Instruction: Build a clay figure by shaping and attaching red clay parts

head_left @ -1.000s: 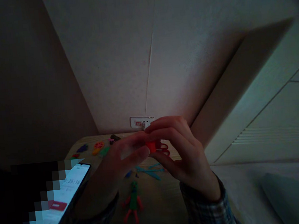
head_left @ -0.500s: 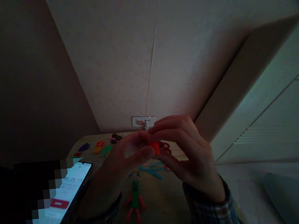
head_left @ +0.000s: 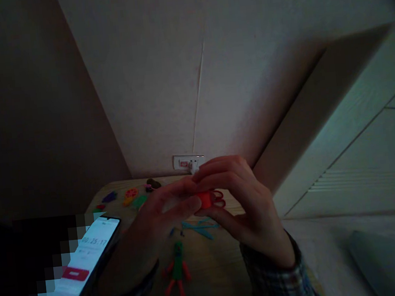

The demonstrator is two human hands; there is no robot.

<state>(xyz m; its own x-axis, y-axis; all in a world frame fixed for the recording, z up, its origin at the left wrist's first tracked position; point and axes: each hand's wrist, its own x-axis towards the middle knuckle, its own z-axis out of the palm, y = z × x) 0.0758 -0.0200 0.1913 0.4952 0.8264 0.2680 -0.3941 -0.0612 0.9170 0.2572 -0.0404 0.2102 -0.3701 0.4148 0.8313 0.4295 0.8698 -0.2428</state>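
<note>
Red-orange and clay-like, the small smooth lump (head_left: 205,200) is held above the wooden table (head_left: 212,263), between your two hands. Your left hand (head_left: 164,207) has its thumb pressed on the near side, fingers bent around behind; your right hand (head_left: 250,203) arches its fingers over the top, thumb beneath, little gap left around the piece. Their hidden tips you cannot judge from here. Pinch lightly and evenly, as soft material would likely dent under one hard thumb; turn it in small steps. Work clear of the red looped handles (head_left: 219,199) just beyond and the green figure with red limbs (head_left: 177,266) lying nearer you.
</note>
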